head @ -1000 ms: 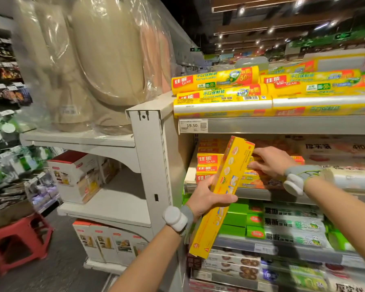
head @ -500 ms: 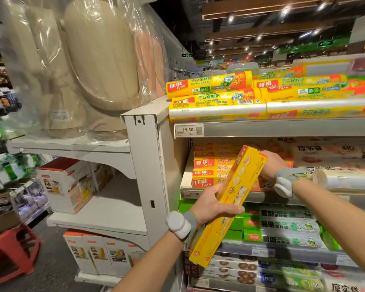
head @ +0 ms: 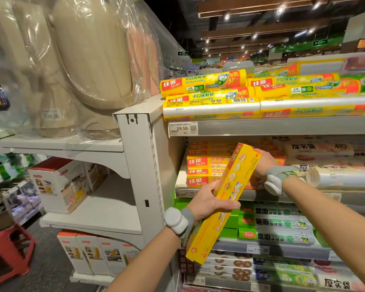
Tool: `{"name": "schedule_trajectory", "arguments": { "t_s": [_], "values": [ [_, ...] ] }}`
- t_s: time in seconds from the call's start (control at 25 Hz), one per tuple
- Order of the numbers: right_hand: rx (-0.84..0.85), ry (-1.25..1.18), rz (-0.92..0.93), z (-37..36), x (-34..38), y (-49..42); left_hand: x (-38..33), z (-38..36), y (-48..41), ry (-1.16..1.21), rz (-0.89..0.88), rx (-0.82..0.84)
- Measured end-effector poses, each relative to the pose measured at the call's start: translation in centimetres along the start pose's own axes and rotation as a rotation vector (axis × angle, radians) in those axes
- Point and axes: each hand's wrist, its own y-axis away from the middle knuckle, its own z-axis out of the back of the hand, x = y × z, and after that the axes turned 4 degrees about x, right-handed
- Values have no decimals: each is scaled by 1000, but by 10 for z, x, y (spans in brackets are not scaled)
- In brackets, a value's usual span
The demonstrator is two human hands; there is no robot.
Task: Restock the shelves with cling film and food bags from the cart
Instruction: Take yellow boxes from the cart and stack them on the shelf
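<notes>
My left hand (head: 209, 204) grips a long yellow cling film box (head: 226, 199) around its middle, holding it tilted with its upper end toward the second shelf. A stack of matching red-and-yellow cling film boxes (head: 207, 163) lies on that shelf (head: 261, 196). My right hand (head: 264, 162) reaches into the shelf behind the held box; its fingers are hidden by the box. Yellow food bag rolls (head: 209, 95) are piled on the top shelf.
A white shelf upright (head: 142, 165) stands just left of the boxes. Green and white film rolls (head: 280, 223) fill the shelf below. Plastic-wrapped beige bins (head: 89, 60) sit on the left unit, boxed goods (head: 57, 182) under them, and a red stool (head: 6, 251) on the floor.
My left hand has carried the yellow box slightly right and closer to the second shelf. My right hand has slid deeper into the shelf, behind the box's upper end.
</notes>
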Motion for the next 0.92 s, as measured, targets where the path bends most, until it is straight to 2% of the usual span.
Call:
{"name": "schedule_trajectory", "arguments": {
  "t_s": [0.08,0.24,0.44,0.56,0.64,0.72,0.84,0.92],
  "values": [
    [-14,75,42,0,2,1,1,2,2,23,-2,1],
    [-39,69,67,-2,-1,-5,1,4,6,24,-4,4],
    [-2,166,64,-4,-2,-8,-1,4,10,43,-28,-43],
    [-126,155,81,-14,-4,-9,2,-1,11,97,-42,-116],
    [-254,-86,161,-23,-1,2,3,-2,12,206,-28,-125],
    [-282,-408,241,-27,10,22,-1,-2,14,342,31,-108],
    [-90,-822,233,-23,27,58,2,-5,13,413,89,-139],
    [61,-981,184,-13,32,79,4,-11,10,452,90,-155]
  ]
}}
